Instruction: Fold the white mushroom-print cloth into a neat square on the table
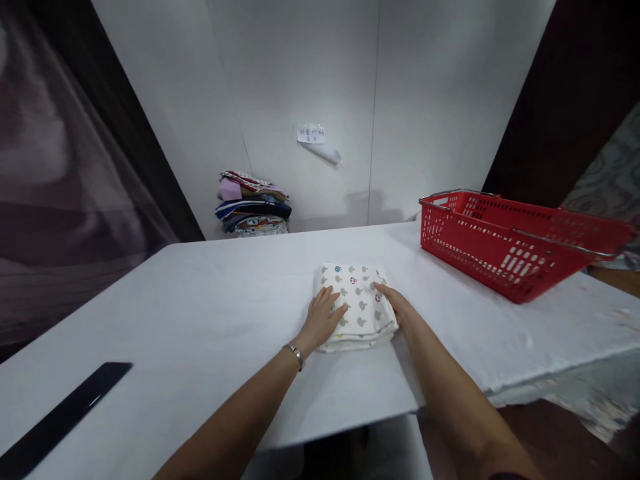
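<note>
A folded white cloth (361, 303) printed with grey, red and blue mushroom-like shapes lies on the white-covered table in front of me. Its layers show along the near edge. My left hand (320, 320) rests on the cloth's left side with fingers spread over the top; a metal bracelet circles that wrist. At the opposite edge, my right hand (395, 305) grips the cloth, one digit reaching onto the top face. The other right fingers are mostly hidden along the side.
A red plastic basket (480, 247) with metal handles stands on the right. Stacked folded fabrics (254, 205) sit past the table's far edge, by the wall. A long black flat strip (65, 417) lies at the near left. A paper label (311, 134) hangs on the wall.
</note>
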Tool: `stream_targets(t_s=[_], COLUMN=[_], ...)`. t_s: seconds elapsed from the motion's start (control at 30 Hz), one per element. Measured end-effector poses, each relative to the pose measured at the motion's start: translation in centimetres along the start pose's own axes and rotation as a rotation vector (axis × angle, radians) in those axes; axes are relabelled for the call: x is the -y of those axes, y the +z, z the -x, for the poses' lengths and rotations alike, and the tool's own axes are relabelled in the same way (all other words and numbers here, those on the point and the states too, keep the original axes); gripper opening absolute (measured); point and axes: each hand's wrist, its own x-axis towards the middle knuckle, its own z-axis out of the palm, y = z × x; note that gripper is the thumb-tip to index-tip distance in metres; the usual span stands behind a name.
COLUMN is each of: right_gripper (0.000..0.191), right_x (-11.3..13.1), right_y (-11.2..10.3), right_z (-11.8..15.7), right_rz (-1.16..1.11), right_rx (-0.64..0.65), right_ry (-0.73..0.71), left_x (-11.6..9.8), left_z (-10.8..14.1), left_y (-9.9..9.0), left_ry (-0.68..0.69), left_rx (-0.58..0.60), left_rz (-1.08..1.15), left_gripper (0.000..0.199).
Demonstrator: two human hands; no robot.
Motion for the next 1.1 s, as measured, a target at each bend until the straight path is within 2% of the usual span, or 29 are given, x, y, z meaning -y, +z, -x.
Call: stream_targets(t_s=[0.07, 0.17, 0.3, 0.43, 0.53, 0.6, 0.7, 0.77, 0.93, 1.1], right_gripper=[0.038, 0.040, 0.041, 0.048, 0.051, 0.055, 0.065, 0.064, 0.045, 0.059], right_x=[0.7, 1.7, 2.5, 1.8, 1.5, 1.7, 2.2, 2.3, 2.5, 3.8], right_y=[-0.3, -0.7, -1.8, -3.0, -3.3, -3.4, -3.6, -3.9, -4.3, -3.9], right_z=[-0.2, -0.5, -0.8, -0.9, -1.0, -1.1, -0.9, -0.6, -0.3, -1.9], right_rz=[0.049, 0.178, 0.218, 0.261, 0.347, 0.445, 0.552, 0.643, 0.848, 0.906], right_rx=[-0.058, -0.168, -0.211, -0.288, -0.305, -0.345, -0.432, -0.481, -0.472, -0.504], right_ry=[-0.022, -0.121, -0.273, -0.147, -0.133, -0.140, -0.179, -0.199, -0.161, -0.160], left_x=[-0.3, -1.1, -1.6, -1.5, -1.3, -1.1, -0.9, -0.7, -0.2, -0.4], left_z=[-0.1, -0.4, -0.7, -0.6, -0.6, -0.9, -1.3, -1.5, -1.4, -3.1], left_y=[0.5, 0.8, 0.6, 0.7, 0.6, 0.2, -0.4, -0.4, 0.0, -0.4], left_ry=[-0.019, -0.047, 0.001, 0.066, 0.090, 0.073, 0.020, -0.010, -0.033, -0.074], left_rx=[-0.002, 0.005, 0.058, 0.170, 0.208, 0.203, 0.126, 0.128, 0.228, 0.139], left_rz=[0.009, 0.002, 0.023, -0.072, -0.078, -0.042, -0.034, -0.061, -0.099, -0.128], left_gripper=[0.056, 0.054, 0.055, 0.055, 0.054, 0.055, 0.058, 0.060, 0.058, 0.056])
